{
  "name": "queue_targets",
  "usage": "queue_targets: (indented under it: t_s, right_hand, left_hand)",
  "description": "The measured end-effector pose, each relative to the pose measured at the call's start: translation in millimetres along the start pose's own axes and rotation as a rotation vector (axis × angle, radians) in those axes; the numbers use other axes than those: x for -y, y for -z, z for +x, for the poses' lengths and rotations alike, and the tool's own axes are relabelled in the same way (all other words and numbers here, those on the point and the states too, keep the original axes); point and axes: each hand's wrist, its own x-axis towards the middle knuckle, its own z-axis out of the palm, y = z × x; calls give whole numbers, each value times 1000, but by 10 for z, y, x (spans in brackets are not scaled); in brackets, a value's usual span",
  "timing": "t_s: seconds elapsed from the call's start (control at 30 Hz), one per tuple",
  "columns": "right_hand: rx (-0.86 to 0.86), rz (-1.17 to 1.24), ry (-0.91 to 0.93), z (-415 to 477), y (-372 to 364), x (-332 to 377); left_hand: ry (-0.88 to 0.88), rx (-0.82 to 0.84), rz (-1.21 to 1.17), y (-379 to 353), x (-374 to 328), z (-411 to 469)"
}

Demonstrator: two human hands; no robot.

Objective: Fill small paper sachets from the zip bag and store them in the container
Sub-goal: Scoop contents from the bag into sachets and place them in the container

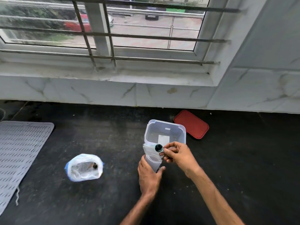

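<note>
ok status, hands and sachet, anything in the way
Left hand grips sachet upright. Right hand pinches spoon, bowl dark, at sachet mouth. Container open just behind; nothing blocking.

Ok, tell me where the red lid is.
In the head view the red lid lies flat on the dark counter, just right of the clear container.

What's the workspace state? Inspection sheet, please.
Surface: black counter, light specks.
Job's things: sachet upright; spoon over its mouth; bag open, at left; container open; lid off, behind it to the right.
Clutter: grey mat at left edge.
Grippers: left hand grips sachet; right hand pinches spoon.
Cables: nothing seen; loose string by mat.
Surroundings: barred window, marble tiles.
</note>
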Motion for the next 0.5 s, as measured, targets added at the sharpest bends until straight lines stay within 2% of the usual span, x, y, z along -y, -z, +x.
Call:
queue_targets:
  t_s: [0.1,0.27,0.4,0.5]
  right_hand:
    - [-5,-185,55,29,68,-67]
    - [48,-489,160,52,-3,-219]
    - [20,-1036,505,21,-75,-303]
    - [10,-1126,679,-34,-96,-321]
  left_hand:
    - [25,-99,-73,-77,23,3]
    - [20,-156,-204,-115,7,-141]
    - [20,-173,-249,-111,-96,-200]
    - [-8,-191,-269,-102,-131,-203]
